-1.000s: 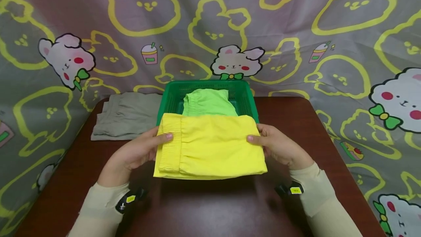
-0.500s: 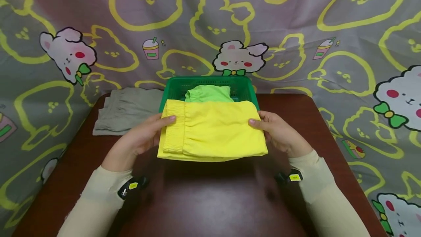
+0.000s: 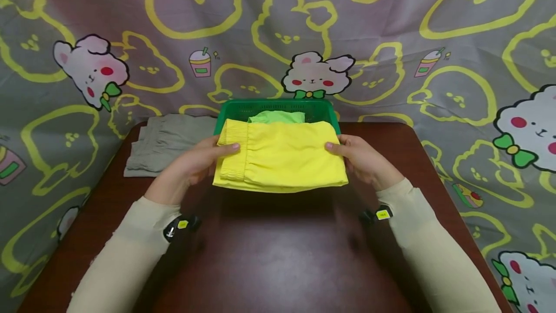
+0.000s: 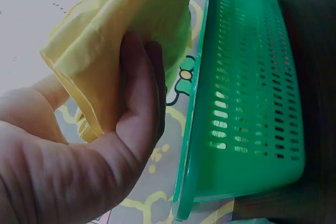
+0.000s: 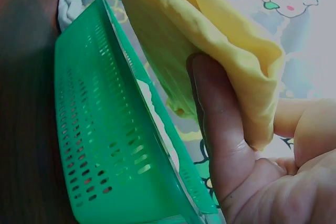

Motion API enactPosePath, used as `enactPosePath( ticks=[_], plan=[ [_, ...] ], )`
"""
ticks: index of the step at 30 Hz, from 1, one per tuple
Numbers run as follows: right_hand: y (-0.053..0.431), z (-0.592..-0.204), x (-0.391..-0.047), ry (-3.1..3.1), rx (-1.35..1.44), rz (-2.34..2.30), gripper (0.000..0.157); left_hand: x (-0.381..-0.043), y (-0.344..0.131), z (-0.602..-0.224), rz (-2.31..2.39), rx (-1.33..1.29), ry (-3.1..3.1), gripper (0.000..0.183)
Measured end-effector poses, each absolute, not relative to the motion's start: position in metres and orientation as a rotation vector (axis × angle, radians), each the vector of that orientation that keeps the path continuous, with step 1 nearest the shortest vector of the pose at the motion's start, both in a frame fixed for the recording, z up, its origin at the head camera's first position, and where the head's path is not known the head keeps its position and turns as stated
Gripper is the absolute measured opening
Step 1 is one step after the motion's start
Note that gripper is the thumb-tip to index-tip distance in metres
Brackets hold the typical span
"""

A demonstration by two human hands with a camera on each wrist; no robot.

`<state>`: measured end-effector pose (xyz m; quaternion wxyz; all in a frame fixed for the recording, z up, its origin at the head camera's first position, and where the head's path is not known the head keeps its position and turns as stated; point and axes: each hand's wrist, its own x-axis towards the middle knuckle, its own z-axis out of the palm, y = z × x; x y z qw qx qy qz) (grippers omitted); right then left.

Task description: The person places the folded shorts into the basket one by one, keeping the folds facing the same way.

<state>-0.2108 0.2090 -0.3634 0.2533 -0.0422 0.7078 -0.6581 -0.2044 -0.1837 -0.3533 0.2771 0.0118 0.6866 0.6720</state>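
Folded yellow shorts [image 3: 286, 156] with a gathered elastic waistband are held up level between both hands. My left hand [image 3: 201, 162] pinches the waistband end, thumb on top and fingers beneath. On the opposite end, my right hand [image 3: 366, 159] grips the cloth the same way. Behind and partly under the shorts in the head view is a green perforated basket [image 3: 332, 110]. A folded light green garment [image 3: 278, 117] lies inside it, mostly covered from sight by the yellow cloth. Both wrist views show the shorts [image 4: 100, 51] above the level of the basket's rim [image 5: 152, 114].
A stack of folded grey clothing [image 3: 173, 134] lies on the table to the left of the basket. The dark red-brown table [image 3: 278, 255] extends in front. A patterned cloth backdrop [image 3: 373, 18] hangs close behind the basket and along both sides.
Both hands have moved forward with the yellow shorts, toward the basket. The shorts now hide more of the light green garment. The head view has tilted slightly down.
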Motion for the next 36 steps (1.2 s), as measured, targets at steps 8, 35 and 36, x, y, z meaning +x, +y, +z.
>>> enactPosePath(
  ticks=[8,35,36],
  plan=[
    [0.207,-0.357,-0.224,2.051,-0.065,-1.712,0.053,-0.218,-0.183,-0.351,1.848,0.071,1.812,0.051],
    [0.189,-0.353,-0.273,2.080,0.100,-1.703,0.049,-0.268,-0.179,-0.348,1.870,-0.157,1.961,0.053],
    [0.188,-0.353,-0.275,2.064,0.108,-1.714,0.049,-0.270,-0.179,-0.349,1.861,-0.174,1.967,0.054]
  ],
)
